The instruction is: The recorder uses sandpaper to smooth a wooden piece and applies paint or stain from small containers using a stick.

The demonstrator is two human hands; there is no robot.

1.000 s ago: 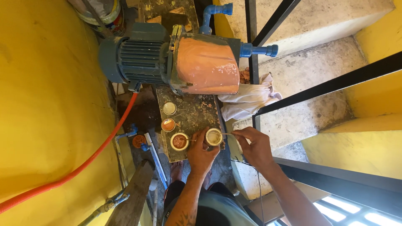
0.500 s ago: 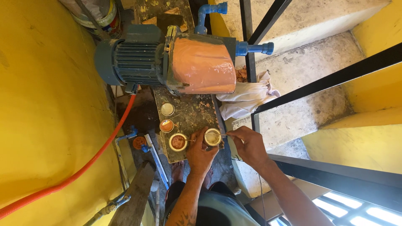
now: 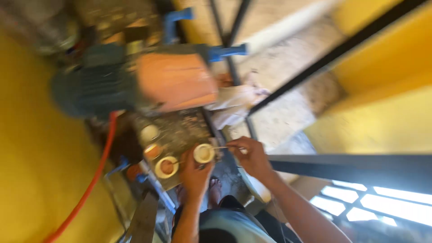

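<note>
left hand (image 3: 194,173) holds small round tin (image 3: 204,153) | right hand (image 3: 250,156) pinches thin stick (image 3: 220,147) at tin | view blurred

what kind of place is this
Probably a cramped utility corner housing a water pump: a motor pump with an orange casing, blue pipe fittings, an orange hose, yellow walls and rough concrete steps.

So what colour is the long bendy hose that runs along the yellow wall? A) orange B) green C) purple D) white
A: the long curved hose beside the yellow wall shows orange, running from under the grey ribbed motor down towards the bottom of the blurred head view.
</note>
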